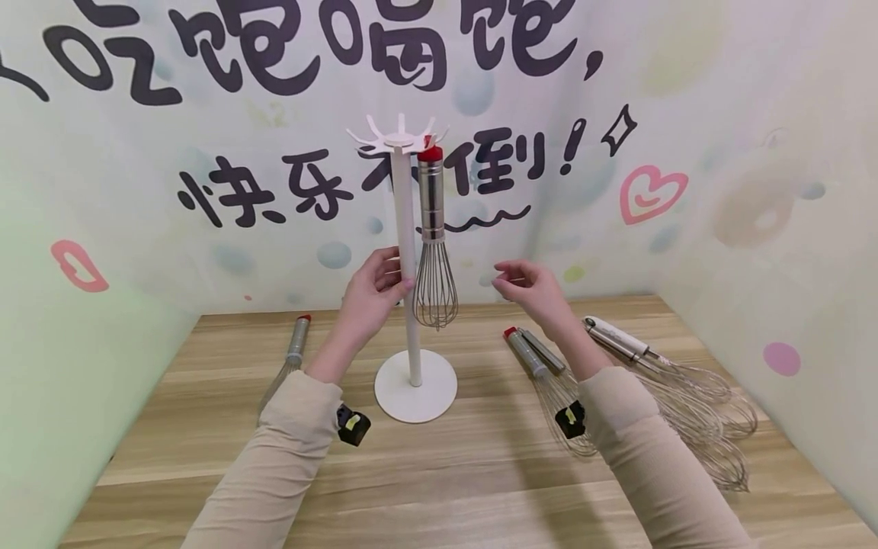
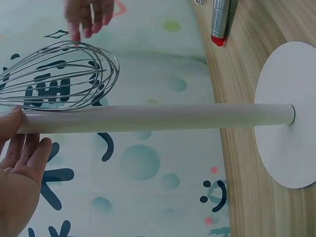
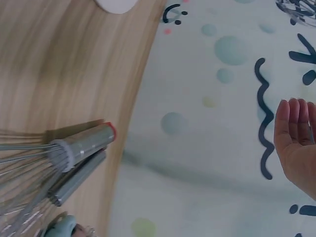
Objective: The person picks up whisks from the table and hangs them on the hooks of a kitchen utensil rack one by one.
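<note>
A white rotating-style utensil stand with a round base [image 1: 430,404], a slim pole [image 1: 405,206] and a crown of hooks [image 1: 399,140] stands upright on the table. My left hand [image 1: 370,297] holds the pole between thumb and fingers, about halfway up. From a hook on the right side hangs a wire whisk [image 1: 432,200], metal-handled with a red end, its wire loops [image 2: 64,74] pointing down beside the pole. To the right of that whisk, in the air, is my right hand [image 1: 531,290], fingers loosely bent and holding nothing.
One red-tipped whisk [image 1: 297,343] lies left of the stand, partly behind the left sleeve. On the right lie several more whisks, among them a red-ended one [image 1: 527,352] and a white-handled one [image 1: 617,335]. A printed wall backs the wooden table [image 1: 425,488].
</note>
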The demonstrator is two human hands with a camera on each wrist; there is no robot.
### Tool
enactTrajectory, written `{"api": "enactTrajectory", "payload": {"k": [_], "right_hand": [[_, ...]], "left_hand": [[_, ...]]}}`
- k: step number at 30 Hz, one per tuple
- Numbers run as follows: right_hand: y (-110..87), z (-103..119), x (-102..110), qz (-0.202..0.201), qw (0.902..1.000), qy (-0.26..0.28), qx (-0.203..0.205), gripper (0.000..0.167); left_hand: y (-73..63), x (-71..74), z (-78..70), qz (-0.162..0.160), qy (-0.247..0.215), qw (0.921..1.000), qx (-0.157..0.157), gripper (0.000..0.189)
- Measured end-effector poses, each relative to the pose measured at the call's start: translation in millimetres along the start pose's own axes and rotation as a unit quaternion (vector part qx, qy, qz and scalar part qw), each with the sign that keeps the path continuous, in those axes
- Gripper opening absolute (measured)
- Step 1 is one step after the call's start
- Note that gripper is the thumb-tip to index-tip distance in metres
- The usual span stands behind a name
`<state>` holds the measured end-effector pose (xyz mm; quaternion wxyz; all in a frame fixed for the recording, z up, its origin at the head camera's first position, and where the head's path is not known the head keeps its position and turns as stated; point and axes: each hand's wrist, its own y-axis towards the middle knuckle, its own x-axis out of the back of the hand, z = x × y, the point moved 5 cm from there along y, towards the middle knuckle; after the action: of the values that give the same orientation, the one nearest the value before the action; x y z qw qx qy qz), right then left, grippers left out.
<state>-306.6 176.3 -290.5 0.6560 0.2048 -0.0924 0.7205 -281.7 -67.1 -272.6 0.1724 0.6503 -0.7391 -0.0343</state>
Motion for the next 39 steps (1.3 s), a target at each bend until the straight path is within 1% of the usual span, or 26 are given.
{"api": "enactTrajectory", "payload": {"k": [7, 13, 16, 20, 23, 30, 35, 39], "right_hand": [[-2.8, -29.8, 1.5, 0.007, 0.9996, -0.001, -0.027, 0.039], [-7.3, -52.0, 5.1, 0.006, 0.9988, -0.019, -0.045, 0.041], [-9.7, -60.2, 7.1, 0.003, 0.9986, -0.030, -0.044, 0.041], [-12.4, -70.9, 9.8, -0.011, 0.9977, -0.046, -0.048, 0.039], [-14.4, -79.7, 10.9, -0.016, 0.9962, -0.062, -0.060, 0.039], [-17.7, -100.5, 10.9, -0.014, 0.9926, -0.089, -0.081, 0.037], [-19.5, -114.9, 11.7, -0.011, 0.9908, -0.106, -0.084, 0.037], [-20.9, -123.8, 11.2, -0.001, 0.9899, -0.114, -0.085, 0.038]], "left_hand": [[1.2, 0.1, 1.8, -0.012, 0.006, 0.9999, 0.001, 0.049], [2.2, -0.6, 3.0, -0.020, 0.011, 0.9997, -0.002, 0.048], [2.0, -1.2, 2.6, -0.023, 0.014, 0.9996, -0.004, 0.048], [1.3, -2.1, 1.3, -0.026, 0.013, 0.9995, -0.009, 0.047], [1.6, -2.7, 1.4, -0.026, 0.016, 0.9995, -0.012, 0.045], [1.4, -5.5, 0.7, -0.031, 0.009, 0.9993, -0.020, 0.044], [0.6, -6.9, -0.5, -0.042, 0.013, 0.9988, -0.024, 0.043], [0.8, -7.6, 0.2, -0.046, 0.017, 0.9985, -0.026, 0.042]]}}
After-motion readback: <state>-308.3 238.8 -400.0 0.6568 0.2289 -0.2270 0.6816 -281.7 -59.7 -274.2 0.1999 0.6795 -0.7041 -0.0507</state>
